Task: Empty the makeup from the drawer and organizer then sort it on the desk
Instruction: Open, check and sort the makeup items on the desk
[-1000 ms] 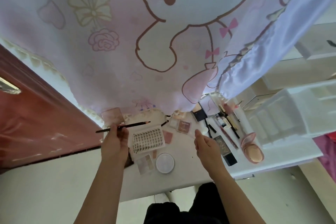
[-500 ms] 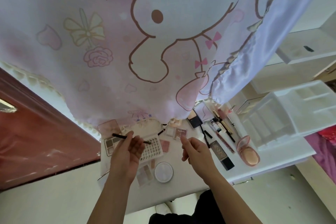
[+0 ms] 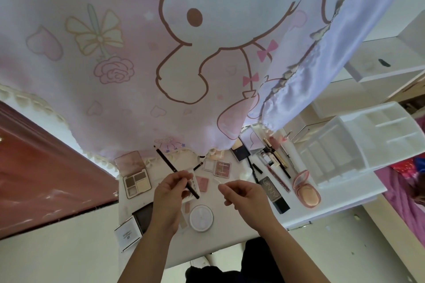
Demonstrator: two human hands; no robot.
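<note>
Recorded left hand [image 3: 171,193] pinching a black pencil [image 3: 166,161] between thumb and fingertips, low on its shaft. Saw it tilted, long end aimed toward 11 o'clock, short end toward 5 o'clock, held above the desk [image 3: 305,212]. Recorded right hand [image 3: 245,195] at 3 o'clock of the left, apart from it, fingers relaxed and loosely curled, gripping nothing.

Found a white tray [image 3: 194,179] partly hidden under the left fingers, with a pink pan [image 3: 202,184] just beside it at 3 o'clock. Found a round white compact [image 3: 201,218] at 6 o'clock, between the two wrists.

Noted an open eyeshadow palette [image 3: 135,177] at 9 o'clock of the left hand, lid raised, four pans showing. Noted a white box [image 3: 127,234] at 7 o'clock, touching a dark case [image 3: 144,215].

Logged a small rose palette [image 3: 222,169] at 11 o'clock of the right hand, a black box [image 3: 273,193] just beside that hand at 3 o'clock, and an open pink compact [image 3: 307,190] farther out the same way. Logged pens and tubes [image 3: 273,158] at 1 o'clock, near a mirrored compact [image 3: 240,151].

Placed the white organizer [image 3: 345,145] at 2 o'clock on the desk's far corner. Saw a cartoon-print curtain [image 3: 161,53] at 12 o'clock, hem draped over the back of the desk.
</note>
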